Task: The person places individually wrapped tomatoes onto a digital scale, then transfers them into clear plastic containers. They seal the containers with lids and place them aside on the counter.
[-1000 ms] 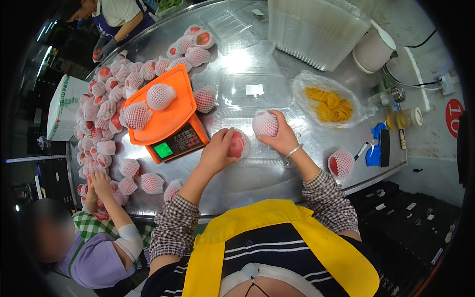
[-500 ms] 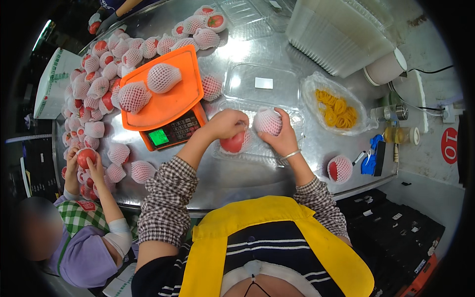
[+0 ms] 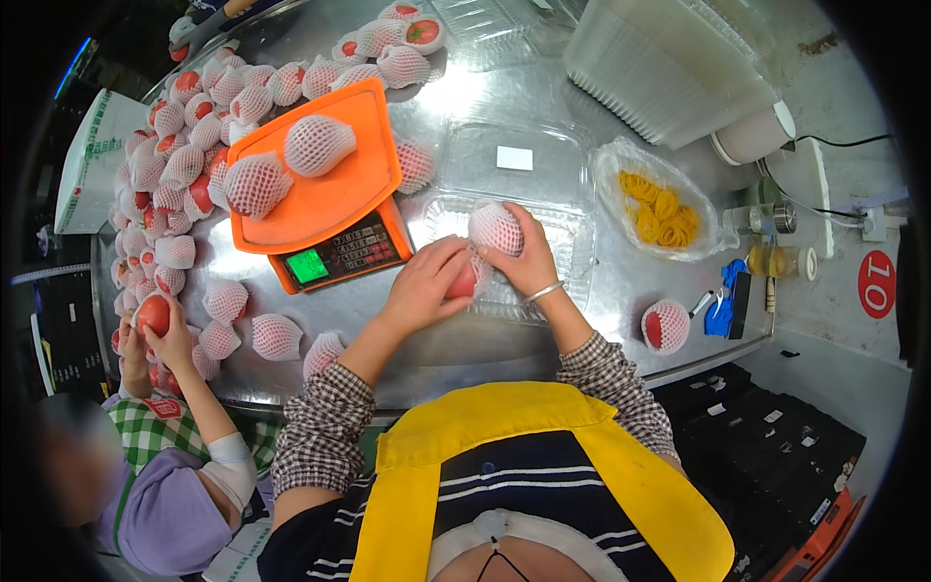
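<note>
My left hand (image 3: pixel 430 282) is closed around a red tomato (image 3: pixel 465 280) partly covered by a white foam net. My right hand (image 3: pixel 527 254) grips a second tomato in a foam net (image 3: pixel 495 230), its fingers curled over the right side. The two tomatoes touch or nearly touch, one just beyond the other. Both are over the near half of an open clear plastic clamshell box (image 3: pixel 570 267). The far half, its lid (image 3: pixel 475 145), lies flat and carries a white label (image 3: pixel 515 158). My fingers hide part of both tomatoes.
An orange scale (image 3: pixel 339 209) with two netted tomatoes stands left, before a heap of netted tomatoes (image 3: pixel 184 170). Stacked clear boxes (image 3: pixel 650 68) and a bag of yellow rubber bands (image 3: pixel 664 209) are right. A netted tomato (image 3: pixel 665 326) sits near the right edge. A co-worker's hands (image 3: pixel 160 344) hold a tomato.
My left hand has lowered and wrapped around the red tomato from the left. My right hand has shifted left with its netted tomato, bringing the two closer together.
</note>
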`<action>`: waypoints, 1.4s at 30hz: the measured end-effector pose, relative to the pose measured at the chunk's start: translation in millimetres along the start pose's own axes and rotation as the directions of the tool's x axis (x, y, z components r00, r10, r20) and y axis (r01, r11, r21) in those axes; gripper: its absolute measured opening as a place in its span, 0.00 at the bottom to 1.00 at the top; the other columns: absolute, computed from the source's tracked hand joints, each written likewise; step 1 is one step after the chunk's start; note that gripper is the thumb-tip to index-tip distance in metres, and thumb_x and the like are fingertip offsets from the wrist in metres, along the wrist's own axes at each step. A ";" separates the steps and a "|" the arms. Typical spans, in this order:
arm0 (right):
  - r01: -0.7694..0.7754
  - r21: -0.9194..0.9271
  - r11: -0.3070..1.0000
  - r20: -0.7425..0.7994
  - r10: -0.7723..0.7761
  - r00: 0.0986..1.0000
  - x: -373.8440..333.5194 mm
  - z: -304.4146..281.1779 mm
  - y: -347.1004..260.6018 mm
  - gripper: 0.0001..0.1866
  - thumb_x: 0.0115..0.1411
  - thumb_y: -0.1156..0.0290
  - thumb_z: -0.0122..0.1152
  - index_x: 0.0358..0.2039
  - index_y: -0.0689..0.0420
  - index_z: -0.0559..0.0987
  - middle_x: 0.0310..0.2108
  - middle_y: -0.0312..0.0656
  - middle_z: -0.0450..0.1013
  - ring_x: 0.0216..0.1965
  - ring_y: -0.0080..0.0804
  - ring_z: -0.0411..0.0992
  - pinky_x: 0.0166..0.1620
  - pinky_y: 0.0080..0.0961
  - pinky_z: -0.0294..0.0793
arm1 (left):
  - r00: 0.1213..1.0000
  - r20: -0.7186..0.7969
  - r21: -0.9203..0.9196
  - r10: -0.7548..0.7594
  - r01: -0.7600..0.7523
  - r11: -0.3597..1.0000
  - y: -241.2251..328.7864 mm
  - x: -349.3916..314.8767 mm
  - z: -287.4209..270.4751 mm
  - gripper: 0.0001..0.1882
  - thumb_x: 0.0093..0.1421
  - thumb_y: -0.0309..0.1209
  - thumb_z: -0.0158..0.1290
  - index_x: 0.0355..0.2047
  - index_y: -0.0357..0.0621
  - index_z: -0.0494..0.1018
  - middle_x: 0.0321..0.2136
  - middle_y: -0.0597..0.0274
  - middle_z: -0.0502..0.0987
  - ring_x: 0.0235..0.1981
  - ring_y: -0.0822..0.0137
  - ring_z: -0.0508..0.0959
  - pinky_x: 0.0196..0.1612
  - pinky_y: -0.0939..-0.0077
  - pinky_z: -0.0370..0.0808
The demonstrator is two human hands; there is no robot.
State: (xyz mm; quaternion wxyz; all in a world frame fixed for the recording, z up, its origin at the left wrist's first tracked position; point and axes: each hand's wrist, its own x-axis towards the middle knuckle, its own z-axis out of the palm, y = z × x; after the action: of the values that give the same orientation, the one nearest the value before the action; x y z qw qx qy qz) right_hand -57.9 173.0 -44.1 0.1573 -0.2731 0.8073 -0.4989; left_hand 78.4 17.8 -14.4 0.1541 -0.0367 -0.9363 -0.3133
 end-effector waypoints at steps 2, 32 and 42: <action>-0.046 0.014 0.999 -0.014 0.047 0.999 -4.4 -6.4 -4.3 0.40 0.42 0.61 0.73 0.56 0.56 0.67 0.50 0.54 0.66 0.51 0.47 0.67 0.54 0.35 0.67 | 0.996 0.093 0.057 -0.018 0.013 0.998 5.4 6.1 -4.3 0.33 0.40 0.35 0.66 0.49 0.42 0.69 0.49 0.56 0.68 0.50 0.53 0.69 0.51 0.60 0.70; 0.608 -0.216 0.764 0.266 -0.553 0.790 108.2 57.4 -164.4 0.41 0.39 0.66 0.73 0.56 0.51 0.68 0.57 0.54 0.60 0.59 0.55 0.57 0.60 0.42 0.60 | 0.855 -0.281 0.430 -0.435 0.518 0.740 -136.3 10.0 -213.5 0.43 0.35 0.35 0.67 0.54 0.41 0.65 0.49 0.46 0.69 0.51 0.47 0.69 0.54 0.60 0.67; 0.005 0.556 0.831 0.313 -0.215 0.925 165.9 34.2 -123.9 0.24 0.57 0.62 0.57 0.52 0.59 0.71 0.45 0.44 0.74 0.47 0.33 0.74 0.49 0.28 0.74 | 0.638 0.004 -0.978 -0.770 -0.159 -0.136 -80.6 -46.4 -215.4 0.33 0.60 0.52 0.49 0.58 0.43 0.60 0.52 0.49 0.69 0.52 0.49 0.72 0.46 0.48 0.76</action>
State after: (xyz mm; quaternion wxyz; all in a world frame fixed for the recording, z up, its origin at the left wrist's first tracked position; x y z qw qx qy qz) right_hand -137.7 5.5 53.9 0.3453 -0.3510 0.5710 -0.6569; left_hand 166.4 -174.3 87.6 0.2862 0.2256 -0.2706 -0.8910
